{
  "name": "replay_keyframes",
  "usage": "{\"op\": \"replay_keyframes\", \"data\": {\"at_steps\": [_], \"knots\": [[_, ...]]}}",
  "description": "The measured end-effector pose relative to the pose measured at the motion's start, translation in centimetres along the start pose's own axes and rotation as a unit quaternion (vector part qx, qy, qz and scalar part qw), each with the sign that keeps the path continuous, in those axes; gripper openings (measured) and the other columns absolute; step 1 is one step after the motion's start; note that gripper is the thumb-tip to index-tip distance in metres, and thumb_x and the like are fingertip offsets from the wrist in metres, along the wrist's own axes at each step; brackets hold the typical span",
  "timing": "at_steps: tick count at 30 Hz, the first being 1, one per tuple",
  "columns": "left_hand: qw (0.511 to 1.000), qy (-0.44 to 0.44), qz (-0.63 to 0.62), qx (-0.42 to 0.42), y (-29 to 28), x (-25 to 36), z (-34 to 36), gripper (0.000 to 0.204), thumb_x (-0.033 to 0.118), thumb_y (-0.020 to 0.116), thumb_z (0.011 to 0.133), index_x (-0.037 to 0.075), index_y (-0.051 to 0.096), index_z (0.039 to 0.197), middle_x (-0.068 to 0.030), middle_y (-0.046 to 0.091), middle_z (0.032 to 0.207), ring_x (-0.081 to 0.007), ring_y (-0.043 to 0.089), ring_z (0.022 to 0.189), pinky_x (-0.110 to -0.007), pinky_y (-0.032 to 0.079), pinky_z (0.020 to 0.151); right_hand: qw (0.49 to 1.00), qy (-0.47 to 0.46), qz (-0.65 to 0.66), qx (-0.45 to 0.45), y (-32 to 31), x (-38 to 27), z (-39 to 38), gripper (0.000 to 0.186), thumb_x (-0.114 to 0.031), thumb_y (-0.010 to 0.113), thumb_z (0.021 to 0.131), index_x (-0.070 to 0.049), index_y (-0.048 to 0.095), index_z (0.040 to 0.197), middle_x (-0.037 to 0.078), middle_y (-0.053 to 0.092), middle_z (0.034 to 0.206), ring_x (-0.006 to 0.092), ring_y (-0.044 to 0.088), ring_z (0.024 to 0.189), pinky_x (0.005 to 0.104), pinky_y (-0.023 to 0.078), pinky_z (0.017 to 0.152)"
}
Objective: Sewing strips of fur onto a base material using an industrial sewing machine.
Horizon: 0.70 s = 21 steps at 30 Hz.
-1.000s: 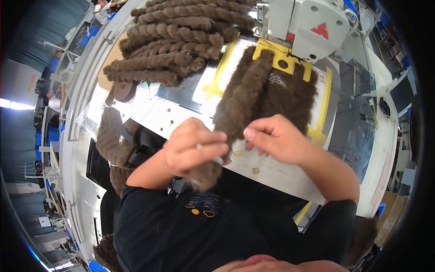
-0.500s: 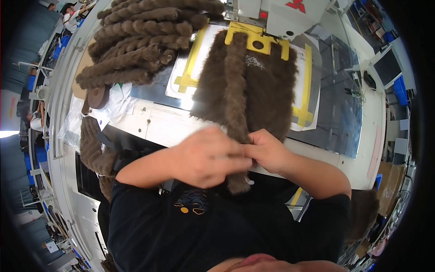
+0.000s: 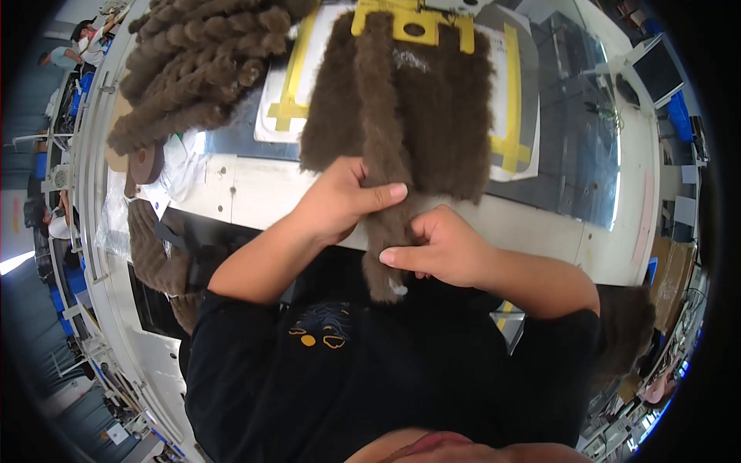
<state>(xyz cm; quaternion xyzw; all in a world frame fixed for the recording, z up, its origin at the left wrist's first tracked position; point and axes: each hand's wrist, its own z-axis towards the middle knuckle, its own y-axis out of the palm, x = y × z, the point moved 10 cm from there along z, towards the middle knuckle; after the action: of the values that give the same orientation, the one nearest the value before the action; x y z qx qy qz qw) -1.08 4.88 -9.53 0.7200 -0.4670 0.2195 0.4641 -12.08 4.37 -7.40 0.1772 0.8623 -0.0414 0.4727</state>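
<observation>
A long brown fur strip (image 3: 378,108) lies lengthwise over a brown fur panel (image 3: 444,131), and its lower part hangs past the panel toward me, with a small white tuft at the end. My left hand (image 3: 355,197) grips the strip at the panel's lower edge, thumb across its top. Lower down, my right hand (image 3: 436,251) holds the same strip near its end, thumb on top and fingers curled at its side. The panel sits on a white board (image 3: 282,116) edged with yellow tape, under a yellow template with a round hole (image 3: 370,27).
A pile of twisted fur strips (image 3: 201,62) is at upper left, beside a brown tape roll (image 3: 147,166) and crumpled plastic (image 3: 181,166). More fur (image 3: 154,255) hangs at lower left. A grey machine part (image 3: 467,4) tops the view. A screen (image 3: 656,69) stands right; co-workers (image 3: 96,38) are far left.
The view has shifted, raising the table's items in it. My left hand has moved from the strip's lower end up to the panel's edge; my right hand has gone lower on the strip.
</observation>
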Motion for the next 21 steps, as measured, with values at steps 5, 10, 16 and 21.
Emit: {"op": "replay_keyframes", "data": {"at_steps": [5, 10, 16, 21], "knots": [[0.999, 0.013, -0.004, -0.03, -0.1, -0.3, -0.7, 0.022, 0.008, 0.078, 0.094, -0.005, 0.071, 0.11, -0.0072, 0.075, 0.098, -0.0135, 0.07, 0.093, -0.028, 0.056, 0.081, 1.0, 0.005, 0.02, -0.023, 1.1, 1.4, -0.6, 0.035, -0.029, 0.077, 0.093, 0.0, 0.071, 0.076, 0.004, 0.066, 0.063, 0.0094, 0.061, 0.057, 0.0283, 0.047, 0.053], [0.989, -0.006, 0.025, -0.144, 2.0, -2.1, -2.2, 0.022, 0.006, 0.079, 0.092, -0.003, 0.072, 0.11, -0.0062, 0.076, 0.101, -0.0129, 0.07, 0.093, -0.028, 0.055, 0.083, 1.0, 0.002, 0.025, -0.012, 0.7, 1.3, -1.3, 0.032, -0.026, 0.076, 0.092, 0.0, 0.071, 0.074, 0.003, 0.064, 0.06, 0.0086, 0.058, 0.056, 0.0287, 0.045, 0.051], [0.992, -0.016, 0.012, -0.124, 2.3, -2.9, -2.0, 0.019, 0.007, 0.077, 0.094, -0.003, 0.073, 0.109, -0.0054, 0.076, 0.102, -0.0124, 0.069, 0.093, -0.029, 0.055, 0.084, 1.0, -0.003, 0.023, -0.003, 0.8, 3.3, -2.0, 0.033, -0.026, 0.08, 0.088, 0.003, 0.07, 0.075, 0.005, 0.063, 0.059, 0.0088, 0.056, 0.056, 0.029, 0.044, 0.051], [0.986, -0.006, 0.074, -0.148, 3.4, -2.4, -2.0, 0.023, 0.004, 0.079, 0.092, -0.004, 0.073, 0.112, -0.0068, 0.077, 0.105, -0.0116, 0.07, 0.095, -0.028, 0.055, 0.085, 0.999, -0.029, 0.027, 0.018, -0.2, 3.2, -2.7, 0.031, -0.023, 0.08, 0.087, 0.003, 0.07, 0.075, 0.006, 0.065, 0.061, 0.009, 0.058, 0.056, 0.0294, 0.045, 0.052]]}}
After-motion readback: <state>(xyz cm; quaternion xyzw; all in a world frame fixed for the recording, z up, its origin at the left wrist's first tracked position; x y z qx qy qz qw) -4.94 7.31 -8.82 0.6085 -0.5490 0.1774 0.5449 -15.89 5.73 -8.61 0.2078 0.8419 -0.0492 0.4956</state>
